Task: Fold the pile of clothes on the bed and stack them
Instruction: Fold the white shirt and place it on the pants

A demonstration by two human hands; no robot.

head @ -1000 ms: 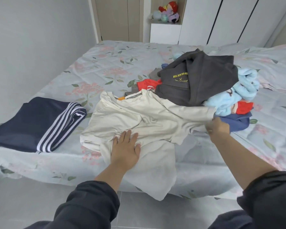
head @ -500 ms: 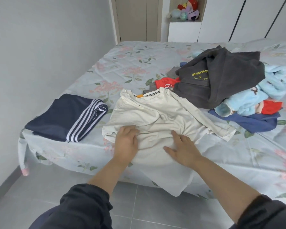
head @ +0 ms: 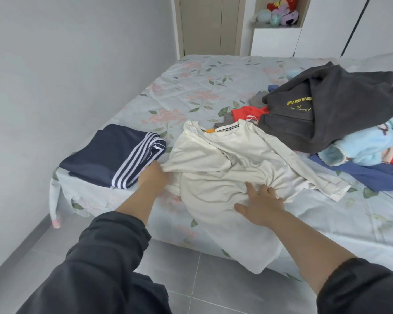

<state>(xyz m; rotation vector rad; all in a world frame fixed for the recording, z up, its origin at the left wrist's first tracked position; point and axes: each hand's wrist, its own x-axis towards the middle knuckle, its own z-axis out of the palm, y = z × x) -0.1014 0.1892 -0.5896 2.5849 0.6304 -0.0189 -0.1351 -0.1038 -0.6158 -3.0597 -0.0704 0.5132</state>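
L hand (head: 153, 175) moved to cream shirt (head: 213, 159) edge, pinching it | R hand (head: 261, 207) flat atop, fingers (head: 250, 189) spread

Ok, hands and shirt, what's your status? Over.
Left grip pinches edge of cream long-sleeved shirt. Right grip flat, pressing its middle. Shirt crumpled, not yet folded, hem hanging off floral bed. Folded navy striped trousers lie close alongside.

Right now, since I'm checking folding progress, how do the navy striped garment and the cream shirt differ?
The navy striped garment is folded into a neat block; the cream shirt lies spread and rumpled. The garment sits wholly on the bed; the shirt's hem hangs over the edge. Neither hand holds the garment; the left hand grips the shirt's side and the right hand presses on it. Both lie near the bed's edge.
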